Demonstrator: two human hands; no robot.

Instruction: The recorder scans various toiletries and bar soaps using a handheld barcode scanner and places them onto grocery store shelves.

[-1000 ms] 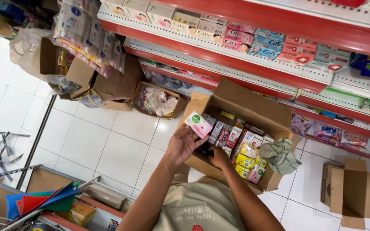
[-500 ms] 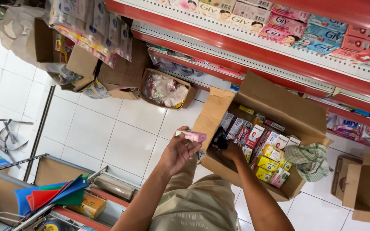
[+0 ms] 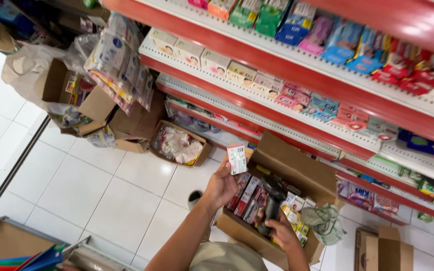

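Head view: the left hand [image 3: 222,186] grips 1 small white-and-pink carton [image 3: 237,159], raised above the open brown cardboard box [image 3: 297,165] of packets. The right hand [image 3: 277,231] clasps a black handheld scanner [image 3: 272,200] over that box.

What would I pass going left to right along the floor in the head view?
Open brown box → small box of wrapped goods → left hand holding a small carton → right hand gripping a black scanner → empty box.

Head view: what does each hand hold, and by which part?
The left hand holds a small white-and-pink box by its lower end. The right hand grips a black handheld scanner by its handle.
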